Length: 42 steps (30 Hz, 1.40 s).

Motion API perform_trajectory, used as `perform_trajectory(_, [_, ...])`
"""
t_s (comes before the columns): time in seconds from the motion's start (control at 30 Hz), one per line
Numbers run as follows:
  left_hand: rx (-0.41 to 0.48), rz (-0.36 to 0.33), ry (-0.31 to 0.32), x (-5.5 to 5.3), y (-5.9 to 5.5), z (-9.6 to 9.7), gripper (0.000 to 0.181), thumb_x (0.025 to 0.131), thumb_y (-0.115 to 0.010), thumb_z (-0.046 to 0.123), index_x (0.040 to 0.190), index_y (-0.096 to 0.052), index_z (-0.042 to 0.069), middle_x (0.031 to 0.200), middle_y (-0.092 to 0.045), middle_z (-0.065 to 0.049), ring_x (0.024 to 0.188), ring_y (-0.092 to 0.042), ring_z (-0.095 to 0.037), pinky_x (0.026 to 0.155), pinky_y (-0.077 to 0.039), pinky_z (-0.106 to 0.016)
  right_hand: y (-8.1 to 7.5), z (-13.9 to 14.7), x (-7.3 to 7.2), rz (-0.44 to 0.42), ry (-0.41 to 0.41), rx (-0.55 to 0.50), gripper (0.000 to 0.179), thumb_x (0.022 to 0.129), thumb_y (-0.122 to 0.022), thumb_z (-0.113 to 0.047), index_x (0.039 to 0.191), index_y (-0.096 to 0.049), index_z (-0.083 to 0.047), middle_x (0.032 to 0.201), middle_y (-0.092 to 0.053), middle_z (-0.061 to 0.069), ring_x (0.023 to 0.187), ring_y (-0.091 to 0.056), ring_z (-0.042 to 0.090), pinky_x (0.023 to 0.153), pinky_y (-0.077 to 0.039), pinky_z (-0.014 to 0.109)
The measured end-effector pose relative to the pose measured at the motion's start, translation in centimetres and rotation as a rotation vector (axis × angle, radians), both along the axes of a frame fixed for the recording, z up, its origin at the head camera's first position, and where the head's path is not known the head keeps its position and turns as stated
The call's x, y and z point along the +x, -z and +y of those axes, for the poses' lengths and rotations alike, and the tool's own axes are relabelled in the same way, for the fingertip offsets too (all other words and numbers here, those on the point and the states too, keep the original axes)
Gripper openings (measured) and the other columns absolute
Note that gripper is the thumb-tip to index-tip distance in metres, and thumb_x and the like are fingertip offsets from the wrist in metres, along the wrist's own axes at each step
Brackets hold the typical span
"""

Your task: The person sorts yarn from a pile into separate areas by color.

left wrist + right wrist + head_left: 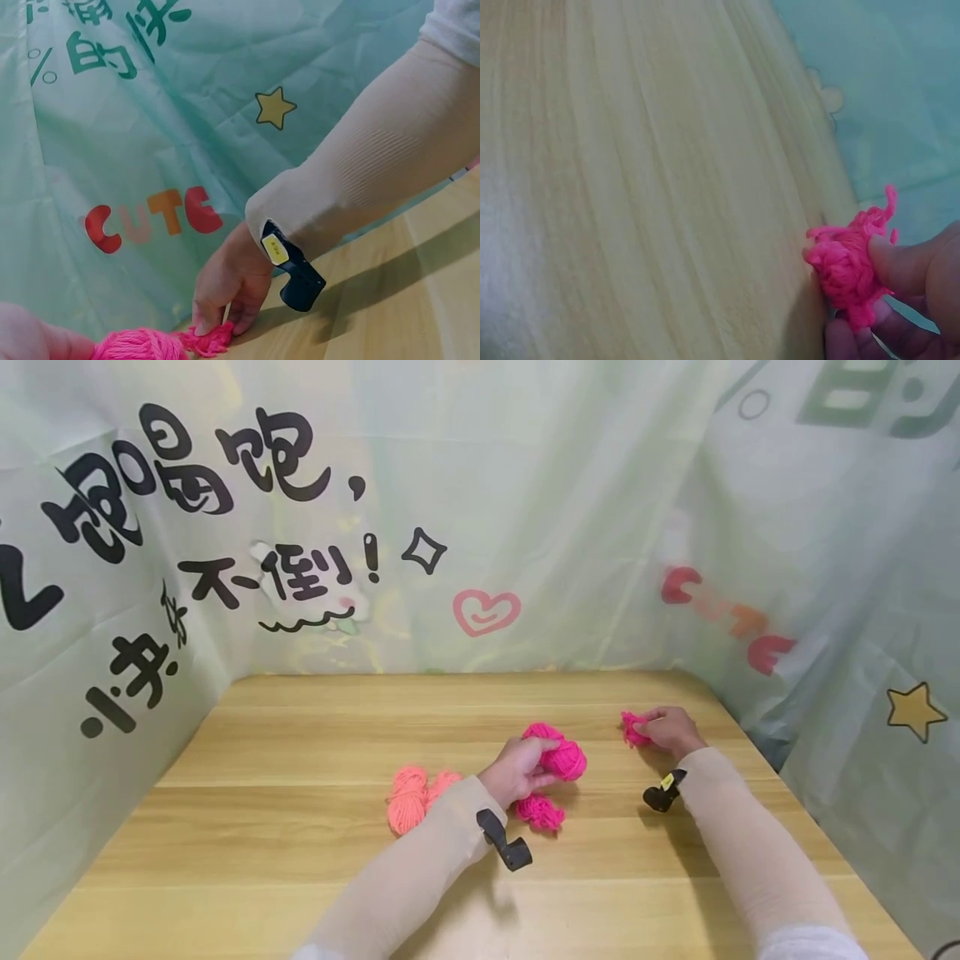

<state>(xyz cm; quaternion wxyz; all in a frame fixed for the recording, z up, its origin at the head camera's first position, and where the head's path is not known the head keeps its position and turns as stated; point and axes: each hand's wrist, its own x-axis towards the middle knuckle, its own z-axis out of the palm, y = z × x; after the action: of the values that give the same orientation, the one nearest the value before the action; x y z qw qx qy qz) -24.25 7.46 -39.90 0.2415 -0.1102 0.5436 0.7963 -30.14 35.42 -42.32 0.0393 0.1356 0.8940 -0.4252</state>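
Observation:
My left hand grips a bright pink ball of yarn above the middle of the table. In the left wrist view only the ball's top edge shows, beside part of the left hand. Farther right, my right hand pinches a small knotted pink yarn piece between thumb and fingers. The right wrist view shows that piece's bumpy surface and loose strand ends. Under the left hand, a second small pink yarn clump lies on the table.
Coral-orange yarn skeins lie left of the left hand, partly hidden by the forearm. The wooden table meets printed cloth curtains at its back and sides. Each wrist wears a black camera mount.

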Motion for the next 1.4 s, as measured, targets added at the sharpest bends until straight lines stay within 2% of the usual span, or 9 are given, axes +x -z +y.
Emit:
perform_trajectory(0.13, [-0.016,0.022,-0.021,-0.6,0.0,0.3,0.028,0.088,-0.067,0.006,0.114,-0.061,-0.003,0.102,-0.064,-0.016,0.098,-0.064,-0.032,0.080,-0.057,-0.040,0.0,0.0,0.1,0.004,0.029,-0.001,0.038,0.092,-0.065,-0.018,0.120,-0.058,0.007,0.121,-0.053,0.026,0.103,-0.050,0.033,0.077,-0.044,0.033])
perform_trajectory(0.23, [-0.038,0.041,-0.030,-1.0,0.0,0.4,0.027,0.088,-0.067,0.005,0.113,-0.061,-0.003,0.100,-0.065,-0.016,0.094,-0.065,-0.031,0.078,-0.058,-0.039,-0.3,-0.2,0.3,0.003,0.033,-0.003,0.040,0.091,-0.066,-0.017,0.122,-0.058,0.007,0.122,-0.052,0.027,0.103,-0.050,0.033,0.076,-0.045,0.031])
perform_trajectory(0.37, [-0.068,0.063,-0.012,-1.3,0.1,0.7,0.027,0.089,-0.066,0.005,0.114,-0.059,-0.002,0.099,-0.066,-0.016,0.092,-0.066,-0.031,0.076,-0.058,-0.039,-0.5,-0.3,0.5,-0.004,0.032,0.025,0.039,0.090,-0.067,-0.016,0.121,-0.059,0.006,0.122,-0.053,0.027,0.101,-0.050,0.033,0.070,-0.046,0.029])
perform_trajectory(0.53, [-0.061,0.080,0.010,-1.5,0.6,1.7,0.028,0.090,-0.065,0.004,0.116,-0.058,-0.001,0.100,-0.066,-0.016,0.094,-0.067,-0.032,0.077,-0.058,-0.041,-0.3,0.0,0.5,-0.003,0.028,0.061,0.036,0.090,-0.067,-0.015,0.119,-0.061,0.005,0.119,-0.054,0.026,0.100,-0.050,0.034,0.069,-0.045,0.029])
perform_trajectory(0.77, [-0.101,0.071,-0.001,-2.0,1.0,2.9,0.022,0.089,-0.065,0.003,0.112,-0.064,0.001,0.097,-0.066,-0.014,0.091,-0.067,-0.030,0.075,-0.058,-0.040,-0.7,-0.1,0.4,-0.013,0.021,0.062,0.033,0.088,-0.068,-0.009,0.115,-0.061,0.009,0.106,-0.060,0.024,0.086,-0.057,0.027,0.061,-0.052,0.024])
perform_trajectory(1.0, [-0.102,0.084,0.017,-3.0,1.3,3.4,0.027,0.088,-0.067,0.004,0.114,-0.060,-0.002,0.096,-0.068,-0.015,0.092,-0.067,-0.029,0.079,-0.057,-0.042,-1.2,-0.8,0.3,-0.021,0.017,0.155,0.030,0.086,-0.069,-0.011,0.110,-0.065,0.007,0.101,-0.063,0.021,0.082,-0.055,0.025,0.058,-0.051,0.024])
perform_trajectory(1.23, [-0.160,0.114,-0.016,-4.2,1.7,4.5,0.018,0.087,-0.070,0.004,0.104,-0.068,0.001,0.091,-0.071,-0.012,0.085,-0.069,-0.027,0.076,-0.058,-0.041,-1.1,-0.8,0.3,-0.019,0.070,0.126,0.028,0.084,-0.065,-0.004,0.110,-0.065,0.007,0.099,-0.062,0.022,0.070,-0.057,0.019,0.055,-0.054,0.025])
perform_trajectory(1.4, [-0.214,0.129,-0.046,-4.9,1.5,5.0,0.018,0.085,-0.073,0.005,0.102,-0.068,-0.001,0.088,-0.071,-0.011,0.081,-0.069,-0.025,0.073,-0.059,-0.040,-0.9,-1.2,0.3,-0.004,0.085,0.121,0.028,0.084,-0.068,-0.006,0.109,-0.065,0.007,0.099,-0.062,0.022,0.070,-0.056,0.018,0.053,-0.052,0.024])
